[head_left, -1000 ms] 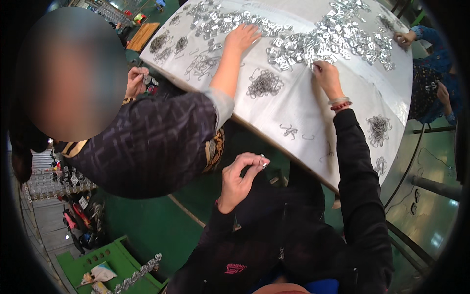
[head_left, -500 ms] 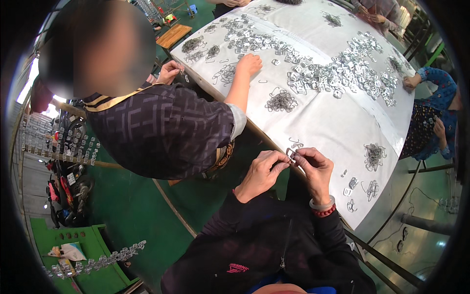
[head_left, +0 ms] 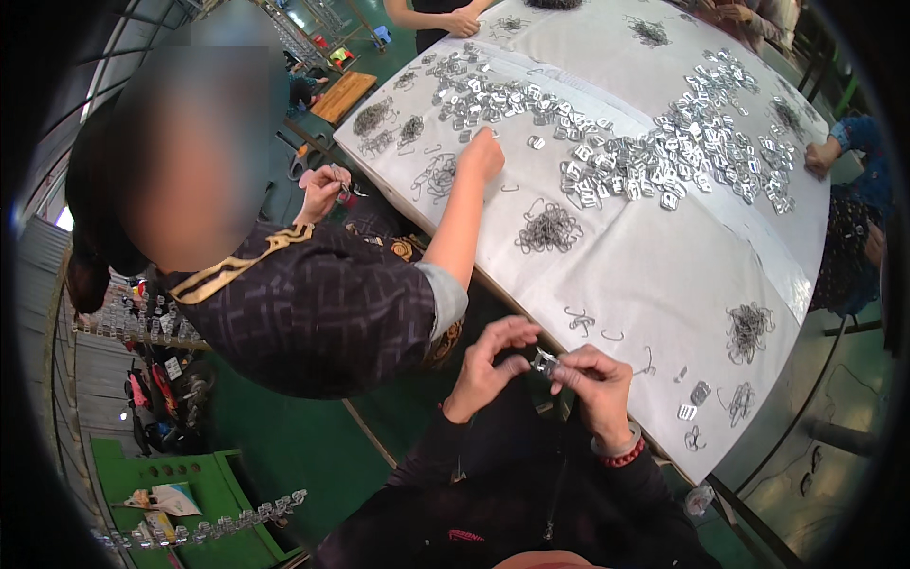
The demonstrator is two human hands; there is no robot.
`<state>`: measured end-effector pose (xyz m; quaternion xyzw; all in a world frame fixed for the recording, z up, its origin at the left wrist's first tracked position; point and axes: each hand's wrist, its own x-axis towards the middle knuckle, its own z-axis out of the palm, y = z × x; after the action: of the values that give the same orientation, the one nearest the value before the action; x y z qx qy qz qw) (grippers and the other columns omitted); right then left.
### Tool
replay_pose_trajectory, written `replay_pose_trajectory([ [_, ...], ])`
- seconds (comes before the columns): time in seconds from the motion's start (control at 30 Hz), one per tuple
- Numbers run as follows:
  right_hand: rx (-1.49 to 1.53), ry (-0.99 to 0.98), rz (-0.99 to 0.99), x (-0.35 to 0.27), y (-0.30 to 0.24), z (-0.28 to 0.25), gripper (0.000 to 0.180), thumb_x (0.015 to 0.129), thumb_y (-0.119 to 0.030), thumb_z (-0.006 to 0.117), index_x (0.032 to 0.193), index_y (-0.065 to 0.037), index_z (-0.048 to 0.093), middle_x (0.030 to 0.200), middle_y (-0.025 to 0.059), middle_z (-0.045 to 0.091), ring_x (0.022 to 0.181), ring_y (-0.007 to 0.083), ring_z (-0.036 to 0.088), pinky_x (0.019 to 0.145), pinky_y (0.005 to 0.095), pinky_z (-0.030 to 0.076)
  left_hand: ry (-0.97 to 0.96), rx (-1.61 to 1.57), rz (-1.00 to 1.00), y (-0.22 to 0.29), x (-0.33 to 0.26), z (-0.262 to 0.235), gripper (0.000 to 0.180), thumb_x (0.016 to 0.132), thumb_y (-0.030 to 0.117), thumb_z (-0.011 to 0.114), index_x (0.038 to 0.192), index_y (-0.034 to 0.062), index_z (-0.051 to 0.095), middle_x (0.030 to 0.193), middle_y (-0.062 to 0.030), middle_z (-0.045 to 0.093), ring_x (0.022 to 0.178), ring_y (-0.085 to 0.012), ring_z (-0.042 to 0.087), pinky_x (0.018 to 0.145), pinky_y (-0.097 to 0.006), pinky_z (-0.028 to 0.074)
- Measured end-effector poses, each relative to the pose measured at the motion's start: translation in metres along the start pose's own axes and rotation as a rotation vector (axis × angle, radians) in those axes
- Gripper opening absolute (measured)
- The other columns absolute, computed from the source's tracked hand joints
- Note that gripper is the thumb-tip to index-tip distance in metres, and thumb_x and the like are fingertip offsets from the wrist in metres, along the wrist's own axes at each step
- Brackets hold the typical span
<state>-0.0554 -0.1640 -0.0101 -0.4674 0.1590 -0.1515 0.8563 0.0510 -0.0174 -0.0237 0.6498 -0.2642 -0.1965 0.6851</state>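
My right hand [head_left: 599, 381] pinches a small silver slotted metal buckle [head_left: 543, 361] between thumb and fingertips, just off the table's near edge. Facing it is my left hand [head_left: 486, 370], its fingers and thumb apart. The left thumb tip is close to the buckle; whether it touches I cannot tell. A few bent wire hooks [head_left: 579, 322] lie on the white-covered table [head_left: 626, 275] beyond my hands. Right of my right hand are a white slotted buckle [head_left: 687, 412], a darker piece [head_left: 700, 392] and more wire hooks [head_left: 742, 405].
A large heap of silver buckles [head_left: 645, 156] spreads over the table, with piles of wire hooks [head_left: 548, 228] around it. A co-worker's arm [head_left: 460, 223] reaches onto the table at left. Other people stand at the far and right edges. A wooden stool [head_left: 343, 97] stands behind.
My hands have moved slightly down, off the table's edge. My left fingers have spread from the pinch at the small metal piece. The co-worker's hand at left has shifted slightly nearer.
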Motion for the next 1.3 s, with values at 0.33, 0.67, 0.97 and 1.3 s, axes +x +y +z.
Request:
replay_pose_trajectory([
  [0.33,-0.030,-0.058,0.013,-0.001,-0.012,-0.001,0.014,0.079,0.015,0.067,0.088,0.006,0.070,0.089,0.0123,0.065,0.073,0.0158,0.064,0.065,0.0242,0.053,0.254,1.111,0.184,-0.090,0.203,-0.011,0.015,0.087,0.014,0.063,0.085,0.0000,0.068,0.089,-0.0149,0.065,0.087,-0.0329,0.063,0.074,-0.044,0.050],
  [0.67,-0.256,-0.043,-0.087,-0.020,-0.009,0.002,0.014,0.075,0.014,0.070,0.085,0.004,0.070,0.086,0.0085,0.068,0.079,0.0138,0.062,0.073,0.0242,0.049,0.247,1.101,0.350,-0.075,0.187,-0.011,0.013,0.086,0.007,0.058,0.098,0.0017,0.057,0.094,-0.0169,0.060,0.091,-0.0359,0.057,0.079,-0.045,0.046],
  [0.97,-0.254,-0.053,-0.114,-0.040,-0.003,0.010,0.014,0.077,0.011,0.069,0.088,0.003,0.071,0.087,0.0079,0.068,0.082,0.0119,0.063,0.074,0.0233,0.050,0.088,1.002,0.204,-0.079,0.137,-0.026,0.009,0.088,0.010,0.060,0.092,0.0012,0.060,0.087,-0.0175,0.061,0.085,-0.0388,0.059,0.073,-0.048,0.046],
  [1.3,-0.267,0.035,-0.062,-0.047,-0.001,0.012,0.013,0.080,0.010,0.069,0.091,0.004,0.070,0.086,0.0057,0.067,0.078,0.0103,0.062,0.072,0.0221,0.050,0.070,0.037,-0.113,0.007,0.021,-0.017,0.008,0.094,0.004,0.058,0.092,-0.0032,0.058,0.084,-0.0085,0.064,0.075,-0.0118,0.063,0.068,-0.026,0.052],
])
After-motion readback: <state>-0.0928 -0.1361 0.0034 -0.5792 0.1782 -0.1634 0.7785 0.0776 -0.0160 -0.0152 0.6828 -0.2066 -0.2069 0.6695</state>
